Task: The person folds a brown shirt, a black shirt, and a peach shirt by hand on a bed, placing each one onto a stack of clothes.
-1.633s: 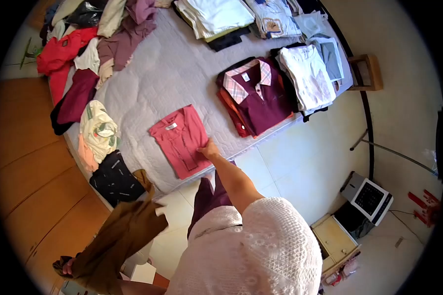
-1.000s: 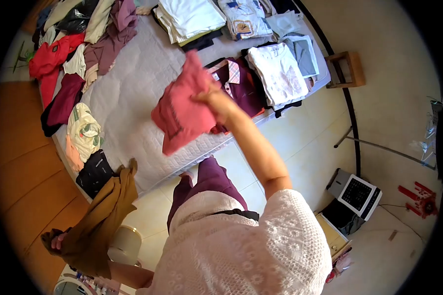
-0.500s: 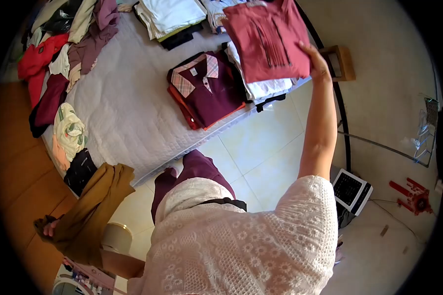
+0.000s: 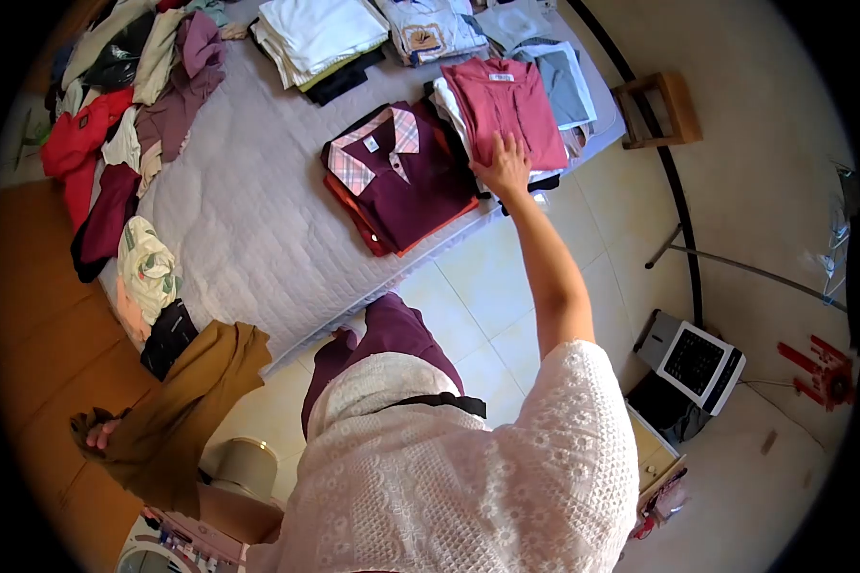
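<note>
My right hand (image 4: 506,170) rests with fingers spread on the lower part of a folded pink shirt (image 4: 511,100), which tops a stack of clothes at the bed's edge. Left of that stack is a folded maroon polo shirt (image 4: 413,191) with a plaid collar, lying over red and orange clothes. At the lower left, my left hand (image 4: 102,435) is closed on a mustard-brown garment (image 4: 186,401) that hangs from it in loose folds. The cloth partly hides those fingers.
The bed (image 4: 248,201) bears folded white clothes (image 4: 320,33), a printed folded shirt (image 4: 432,31) and a jumbled clothes heap (image 4: 105,134) on the left. A wooden frame (image 4: 674,110) stands past the right edge. A small bin (image 4: 244,468) is near my left arm.
My right hand has lowered the pink shirt onto the stack, and its grip has changed to spread fingers on top. My left hand still holds the brown garment.
</note>
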Demonstrator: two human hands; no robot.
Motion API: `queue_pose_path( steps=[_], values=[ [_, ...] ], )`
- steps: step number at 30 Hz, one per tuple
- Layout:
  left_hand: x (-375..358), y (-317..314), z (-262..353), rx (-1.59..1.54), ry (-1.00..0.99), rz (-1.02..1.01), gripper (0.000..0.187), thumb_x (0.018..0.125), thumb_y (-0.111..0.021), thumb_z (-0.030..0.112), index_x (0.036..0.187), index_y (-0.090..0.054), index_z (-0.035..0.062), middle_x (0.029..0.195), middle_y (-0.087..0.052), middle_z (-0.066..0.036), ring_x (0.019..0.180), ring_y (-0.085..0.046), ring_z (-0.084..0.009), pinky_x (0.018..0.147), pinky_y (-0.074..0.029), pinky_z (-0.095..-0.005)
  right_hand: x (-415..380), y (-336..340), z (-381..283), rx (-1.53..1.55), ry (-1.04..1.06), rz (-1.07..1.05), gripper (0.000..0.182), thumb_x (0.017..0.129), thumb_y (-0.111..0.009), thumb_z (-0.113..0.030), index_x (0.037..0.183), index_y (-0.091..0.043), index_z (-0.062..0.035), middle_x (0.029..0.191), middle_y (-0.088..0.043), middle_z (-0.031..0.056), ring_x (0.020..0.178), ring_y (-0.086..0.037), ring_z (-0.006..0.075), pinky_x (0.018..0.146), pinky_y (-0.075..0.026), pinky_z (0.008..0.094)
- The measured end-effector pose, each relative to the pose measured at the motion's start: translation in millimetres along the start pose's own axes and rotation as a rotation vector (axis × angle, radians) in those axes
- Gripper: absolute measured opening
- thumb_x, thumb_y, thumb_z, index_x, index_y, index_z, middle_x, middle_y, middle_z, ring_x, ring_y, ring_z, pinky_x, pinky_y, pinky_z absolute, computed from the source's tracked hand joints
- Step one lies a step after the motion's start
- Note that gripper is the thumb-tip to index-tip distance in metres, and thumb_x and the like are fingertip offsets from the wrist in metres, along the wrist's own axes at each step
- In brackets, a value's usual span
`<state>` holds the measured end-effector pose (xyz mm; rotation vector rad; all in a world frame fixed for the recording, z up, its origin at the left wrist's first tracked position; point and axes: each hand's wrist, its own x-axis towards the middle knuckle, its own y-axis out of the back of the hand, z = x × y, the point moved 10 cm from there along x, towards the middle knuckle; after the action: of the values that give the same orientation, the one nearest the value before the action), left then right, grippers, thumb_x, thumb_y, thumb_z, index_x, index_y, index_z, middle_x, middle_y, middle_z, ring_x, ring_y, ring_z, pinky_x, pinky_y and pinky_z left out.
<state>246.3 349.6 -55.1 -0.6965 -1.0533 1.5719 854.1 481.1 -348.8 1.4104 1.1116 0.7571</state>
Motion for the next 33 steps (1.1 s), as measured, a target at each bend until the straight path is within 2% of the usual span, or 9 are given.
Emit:
queue_pose_path(
  steps=[6,12,14,17,18,20,24,28,33],
  values=[
    [-21.9,-44.1,-20.2,0.080,-0.084,-0.014,0.019,0.084,-0.030,0.015,0.096,-0.041,0.0048,0.087,-0.043,-0.004,0.088,-0.040,-0.0150,0.087,-0.026,-0.0269,23.7,-4.5,15.1,0.032,0.033,-0.027,0.019,0.070,-0.047,-0.023,0.079,-0.060,-0.0121,0.076,-0.058,0.0180,0.077,-0.056,0.0348,0.066,-0.044,0.0445],
    [-13.1,-15.3,6.0,-0.187,0.084,-0.222,0.020,0.085,-0.033,0.019,0.095,-0.042,0.0049,0.088,-0.042,-0.004,0.085,-0.041,-0.0148,0.085,-0.029,-0.0268,-1.7,9.8,13.0,-0.032,0.116,-0.075,0.022,0.075,-0.045,-0.021,0.091,-0.055,-0.0096,0.080,-0.058,0.0196,0.076,-0.056,0.0343,0.066,-0.043,0.0433],
    [-4.6,-14.1,14.7,-0.148,0.133,-0.302,0.019,0.086,-0.033,0.020,0.095,-0.042,0.0057,0.089,-0.043,-0.004,0.084,-0.042,-0.0147,0.085,-0.030,-0.0266,-29.4,37.5,-17.6,0.034,0.253,0.157,0.031,0.077,-0.048,-0.027,0.099,-0.052,-0.0051,0.091,-0.055,0.0208,0.084,-0.054,0.0342,0.072,-0.042,0.0425],
    [0.8,0.4,14.5,-0.104,0.228,-0.070,0.030,0.089,-0.026,0.025,0.097,-0.047,0.0050,0.093,-0.048,-0.003,0.089,-0.043,-0.0118,0.084,-0.031,-0.0233,-63.3,41.7,-72.9,0.549,0.248,0.032,0.040,0.079,-0.049,-0.033,0.103,-0.049,-0.0015,0.091,-0.057,0.0155,0.080,-0.056,0.0244,0.069,-0.043,0.0342],
    [17.6,-34.5,0.8,0.067,0.229,-0.343,0.032,0.089,-0.027,0.026,0.102,-0.046,0.0037,0.100,-0.048,-0.003,0.092,-0.044,-0.0123,0.087,-0.030,-0.0251,-81.6,43.8,-101.5,0.821,0.296,-0.005,0.039,0.080,-0.049,-0.034,0.102,-0.051,-0.0018,0.088,-0.058,0.0127,0.077,-0.057,0.0199,0.066,-0.044,0.0307],
    [14.5,-62.4,-9.1,-0.044,0.204,-0.303,0.035,0.089,-0.026,0.027,0.114,-0.039,0.0066,0.109,-0.045,-0.003,0.100,-0.039,-0.0141,0.094,-0.024,-0.0277,-130.4,-10.4,-171.6,1.010,0.350,-0.607,0.035,0.082,-0.048,-0.034,0.098,-0.054,-0.0032,0.082,-0.059,0.0093,0.071,-0.056,0.0133,0.062,-0.044,0.0254],
    [1.3,-117.4,-15.1,-0.238,0.309,-0.346,0.030,0.086,-0.035,0.026,0.109,-0.045,0.0087,0.109,-0.043,-0.005,0.100,-0.040,-0.0147,0.096,-0.021,-0.0249,-285.1,-64.7,-288.5,1.134,0.318,-1.191,0.048,0.077,-0.052,-0.041,0.104,-0.051,-0.0020,0.085,-0.059,0.0092,0.075,-0.056,0.0163,0.065,-0.044,0.0268],
    [-36.7,-137.8,18.7,-0.199,0.268,-0.512,0.030,0.085,-0.036,0.025,0.108,-0.046,0.0085,0.109,-0.044,-0.005,0.100,-0.040,-0.0149,0.095,-0.022,-0.0243,-406.3,-44.0,-376.3,1.330,0.329,-1.918,0.072,0.076,-0.041,-0.055,0.123,-0.028,-0.0028,0.116,-0.043,0.0151,0.101,-0.047,0.0236,0.083,-0.041,0.0347],
    [-73.1,-117.3,72.2,-0.060,0.146,-0.666,0.029,0.085,-0.037,0.024,0.106,-0.047,0.0082,0.107,-0.045,-0.005,0.101,-0.041,-0.0152,0.093,-0.024,-0.0235,-383.6,22.2,-466.2,2.348,-0.054,-1.932,0.059,0.077,-0.046,-0.048,0.121,-0.035,-0.0097,0.118,-0.042,0.0106,0.107,-0.042,0.0241,0.088,-0.035,0.0397]
  ],
)
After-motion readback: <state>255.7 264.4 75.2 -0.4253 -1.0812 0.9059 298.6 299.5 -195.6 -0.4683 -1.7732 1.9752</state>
